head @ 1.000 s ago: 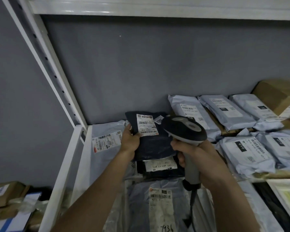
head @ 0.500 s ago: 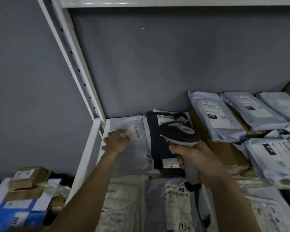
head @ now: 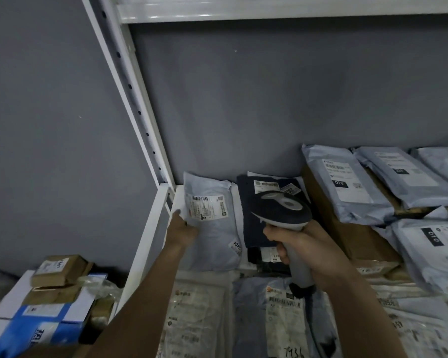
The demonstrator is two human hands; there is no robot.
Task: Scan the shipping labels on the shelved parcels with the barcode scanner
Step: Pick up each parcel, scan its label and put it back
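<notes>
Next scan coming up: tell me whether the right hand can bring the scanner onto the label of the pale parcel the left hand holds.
Probably yes: the label faces up uncovered, and nothing lies between it and the scanner.

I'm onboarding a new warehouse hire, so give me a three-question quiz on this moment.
1. True or false: the left hand grips the pale grey plastic mailer.
2. Which hand holds the dark-headed grey barcode scanner?
3. The dark navy plastic parcel lies: A) left of the pale mailer, B) right of it.

Key: 1 true; 2 right hand; 3 B.
</notes>
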